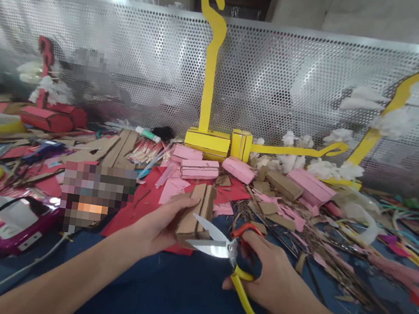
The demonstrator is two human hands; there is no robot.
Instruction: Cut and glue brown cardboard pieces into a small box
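My left hand [158, 225] grips a small folded brown cardboard piece [198, 213] and holds it upright above the blue table. My right hand [273, 282] is closed round the handles of scissors [232, 255], one handle orange and the other yellow. The steel blades are spread apart, and their tips point left at the lower edge of the cardboard piece, touching or almost touching it.
Pink paper-covered blocks [199, 168], brown cardboard scraps [284, 185] and red paper [148, 198] litter the table. Yellow hook-shaped cardboard models [210, 73] with white cotton stand against a perforated metal screen [285, 74]. A glue gun [21, 226] and cable lie at the left.
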